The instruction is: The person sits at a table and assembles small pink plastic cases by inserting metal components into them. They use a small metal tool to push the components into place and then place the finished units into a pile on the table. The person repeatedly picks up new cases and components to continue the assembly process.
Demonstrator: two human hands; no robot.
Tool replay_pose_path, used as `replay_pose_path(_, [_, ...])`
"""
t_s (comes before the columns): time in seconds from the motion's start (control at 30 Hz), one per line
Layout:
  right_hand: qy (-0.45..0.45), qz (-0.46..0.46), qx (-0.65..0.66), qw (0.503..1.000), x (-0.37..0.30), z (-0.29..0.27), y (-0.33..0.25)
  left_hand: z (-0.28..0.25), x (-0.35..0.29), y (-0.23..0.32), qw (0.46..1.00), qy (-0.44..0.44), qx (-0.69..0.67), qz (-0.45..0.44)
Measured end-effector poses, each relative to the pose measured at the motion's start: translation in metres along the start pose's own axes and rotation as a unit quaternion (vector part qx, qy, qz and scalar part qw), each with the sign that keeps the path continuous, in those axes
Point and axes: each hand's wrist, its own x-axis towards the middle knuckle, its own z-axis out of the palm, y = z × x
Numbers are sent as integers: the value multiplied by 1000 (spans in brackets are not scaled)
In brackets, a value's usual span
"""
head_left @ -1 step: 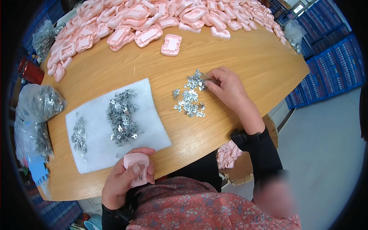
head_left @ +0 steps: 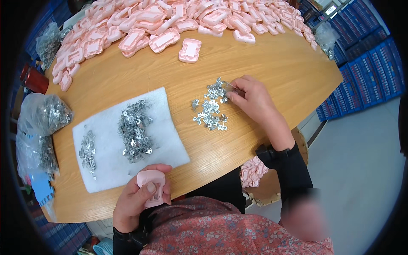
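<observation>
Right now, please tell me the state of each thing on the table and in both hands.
left hand: closed around the pink plastic case, held at the table edge
right hand: fingertips pinching in the loose metal clips
white pad: flat, carrying two clip heaps
pink cases pile: heaped, untouched
clear bags: filled with clips

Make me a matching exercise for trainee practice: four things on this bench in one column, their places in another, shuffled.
1. pink casing
2. loose metal clips
3. white pad
4. pink casing heap

a. far edge of the table
b. in the left hand
c. under two clip piles
d. at the right hand fingertips

Pairs: 1-b, 2-d, 3-c, 4-a.
</observation>
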Motion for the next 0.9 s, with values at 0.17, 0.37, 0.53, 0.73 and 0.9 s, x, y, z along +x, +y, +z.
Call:
replay_pose_path(0.17, [-15,48,59,997,4,-5,-14,1,0,0,1000,1,10,3])
replay_pose_path(0.37, [-49,-43,-7,998,16,9,-16,5,-1,1,1000,10,12,13])
replay_pose_path(0.53, [-43,-11,56,997,5,0,-7,5,2,1,1000,11,15,10])
replay_pose_path(0.73, [39,50,80,995,-14,-8,-1,4,1,2,999,-18,-20,29])
replay_pose_path(0.9, [125,111,86,982,-47,15,9,-8,-5,-4,997,-31,-48,-42])
